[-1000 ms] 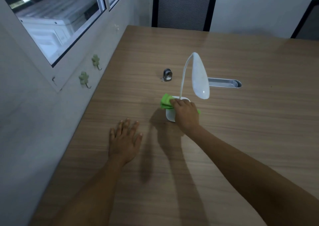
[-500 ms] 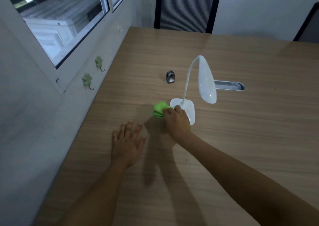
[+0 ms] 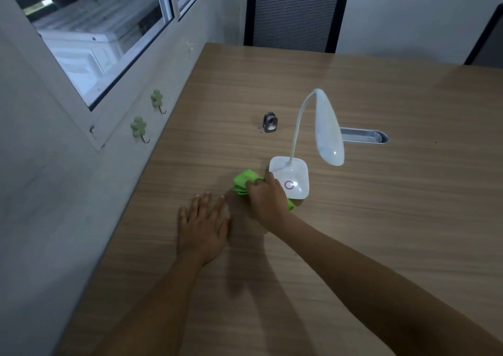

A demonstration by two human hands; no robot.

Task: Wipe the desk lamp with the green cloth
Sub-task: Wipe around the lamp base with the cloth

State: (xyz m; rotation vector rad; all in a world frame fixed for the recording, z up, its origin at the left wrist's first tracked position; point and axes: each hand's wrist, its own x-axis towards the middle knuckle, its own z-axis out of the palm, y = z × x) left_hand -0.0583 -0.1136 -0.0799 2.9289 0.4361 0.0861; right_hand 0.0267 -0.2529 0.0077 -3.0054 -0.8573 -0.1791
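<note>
A white desk lamp (image 3: 292,177) stands on the wooden table (image 3: 381,219), with a square base bearing a pink ring, a thin curved neck and a drooping oval head (image 3: 328,132). My right hand (image 3: 268,199) grips the green cloth (image 3: 243,182) against the table at the base's near-left corner. The cloth sticks out to the left of my fingers, and a small bit shows under my wrist. My left hand (image 3: 202,226) lies flat on the table, fingers spread, just left of my right hand and holding nothing.
A small metal ring-shaped object (image 3: 270,122) stands behind the lamp. A metal cable slot (image 3: 363,135) is set into the table behind the lamp head. Black chairs (image 3: 295,16) stand at the far side. A wall with two green hooks (image 3: 138,127) and a window runs along the left.
My right hand has slid the cloth off the top of the lamp base, toward me and left, uncovering the base and its pink ring. My left hand has stayed flat on the table.
</note>
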